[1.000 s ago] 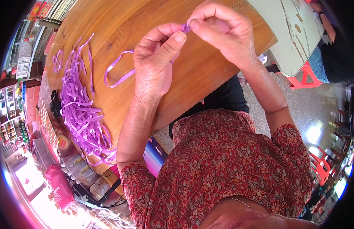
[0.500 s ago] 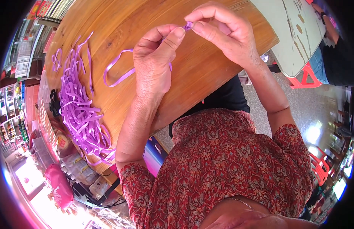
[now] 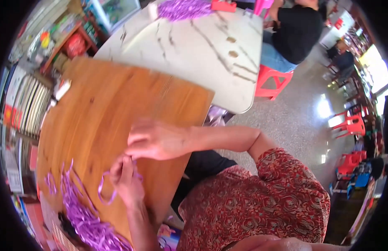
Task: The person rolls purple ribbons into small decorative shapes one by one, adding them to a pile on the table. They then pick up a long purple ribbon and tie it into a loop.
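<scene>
My left hand is closed, its thumb and fingers pinching a narrow purple ribbon. A loop of that ribbon hangs over the wooden tabletop on the left of the hand, and a short bit shows on its right. My right hand, blurred by motion, reaches across with curled fingers, its fingertips meeting those of the left at the ribbon. What lies right between the fingertips is hidden. A large tangled pile of purple ribbons lies on the near left part of the table, with a small separate loop beside it.
Beyond the wooden table stands a white marbled table with another purple ribbon pile and a red box. A person in black sits there on a red stool. Shelves of stacked goods line the left side.
The view has swung to the right and taken in more of the white table and floor. Both hands, still together at the ribbon, now appear lower, and my right forearm lies more level.
</scene>
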### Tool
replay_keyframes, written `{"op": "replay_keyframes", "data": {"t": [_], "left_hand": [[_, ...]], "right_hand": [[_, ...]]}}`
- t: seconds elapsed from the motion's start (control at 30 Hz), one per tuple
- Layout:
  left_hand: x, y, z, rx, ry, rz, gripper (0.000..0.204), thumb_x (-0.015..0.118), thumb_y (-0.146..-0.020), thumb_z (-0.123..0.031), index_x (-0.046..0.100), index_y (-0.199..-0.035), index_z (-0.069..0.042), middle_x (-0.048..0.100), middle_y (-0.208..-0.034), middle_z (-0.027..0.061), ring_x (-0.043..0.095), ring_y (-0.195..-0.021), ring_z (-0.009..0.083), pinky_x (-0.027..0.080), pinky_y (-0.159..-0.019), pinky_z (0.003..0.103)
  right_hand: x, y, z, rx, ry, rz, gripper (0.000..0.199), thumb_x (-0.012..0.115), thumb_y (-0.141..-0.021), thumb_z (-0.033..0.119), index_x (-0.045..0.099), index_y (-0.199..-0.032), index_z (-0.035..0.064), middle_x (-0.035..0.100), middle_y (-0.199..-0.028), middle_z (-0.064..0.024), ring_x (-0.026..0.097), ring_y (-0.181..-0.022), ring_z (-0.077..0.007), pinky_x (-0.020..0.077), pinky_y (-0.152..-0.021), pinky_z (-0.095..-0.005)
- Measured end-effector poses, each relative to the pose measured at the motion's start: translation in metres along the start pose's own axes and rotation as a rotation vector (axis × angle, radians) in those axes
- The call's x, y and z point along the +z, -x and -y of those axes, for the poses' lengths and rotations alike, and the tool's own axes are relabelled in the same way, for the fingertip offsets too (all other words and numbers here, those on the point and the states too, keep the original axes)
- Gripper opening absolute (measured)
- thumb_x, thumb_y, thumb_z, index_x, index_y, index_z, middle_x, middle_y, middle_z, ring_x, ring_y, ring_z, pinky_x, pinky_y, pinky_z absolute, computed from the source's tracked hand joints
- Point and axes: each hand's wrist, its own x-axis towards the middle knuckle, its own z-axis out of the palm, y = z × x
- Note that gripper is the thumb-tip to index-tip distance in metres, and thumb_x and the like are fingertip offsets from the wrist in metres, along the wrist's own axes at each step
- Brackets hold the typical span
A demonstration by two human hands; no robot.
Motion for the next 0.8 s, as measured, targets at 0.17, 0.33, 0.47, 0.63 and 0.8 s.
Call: {"op": "replay_keyframes", "data": {"t": [0.17,0.33,0.47,0.63,0.8], "left_hand": [[0.002,0.006,-0.011,0.077,-0.43,-0.045,0.011,0.056,-0.09,-0.004,0.057,-0.079,-0.002,0.048,-0.072,-0.0037,0.04,-0.068,0.0062,0.031,-0.062,0.021],[0.012,0.007,-0.017,0.164,-0.437,-0.058,0.014,0.058,-0.087,-0.003,0.055,-0.074,-0.002,0.045,-0.07,-0.0026,0.039,-0.066,0.0069,0.032,-0.062,0.022],[0.014,0.007,-0.017,0.319,-0.516,-0.03,0.011,0.058,-0.088,-0.004,0.058,-0.076,-0.003,0.048,-0.071,-0.0047,0.042,-0.067,0.0032,0.036,-0.058,0.019],[0.014,0.007,-0.022,0.342,-0.483,-0.014,0.011,0.058,-0.088,-0.003,0.059,-0.077,-0.003,0.047,-0.072,-0.0042,0.042,-0.067,0.0038,0.039,-0.061,0.019],[0.015,0.008,-0.019,0.322,-0.363,-0.019,0.013,0.057,-0.089,-0.003,0.058,-0.076,-0.002,0.051,-0.074,-0.0042,0.044,-0.069,0.004,0.04,-0.06,0.019]], "right_hand": [[-0.01,-0.001,0.006,-0.048,0.135,0.08,0.015,0.066,-0.073,0.019,0.056,-0.075,0.0083,0.05,-0.076,-0.0032,0.052,-0.074,-0.0202,0.0407,-0.066,-0.0361],[-0.024,0.0,0.007,-0.061,0.175,0.117,0.016,0.067,-0.074,0.021,0.054,-0.074,0.0103,0.048,-0.074,-0.0004,0.05,-0.072,-0.0178,0.0377,-0.067,-0.0346],[-0.028,0.001,0.008,-0.05,0.175,0.064,0.017,0.067,-0.074,0.021,0.053,-0.071,0.0115,0.047,-0.071,0.0001,0.05,-0.072,-0.0166,0.0369,-0.067,-0.0331],[-0.026,0.0,0.012,-0.014,0.18,0.077,0.015,0.067,-0.074,0.02,0.056,-0.075,0.0118,0.049,-0.074,0.0004,0.051,-0.076,-0.0168,0.037,-0.069,-0.0331],[-0.019,-0.013,0.024,0.064,0.089,0.015,0.015,0.065,-0.078,0.024,0.057,-0.076,0.0124,0.051,-0.079,0.0,0.052,-0.08,-0.0174,0.0362,-0.075,-0.0355]]}}
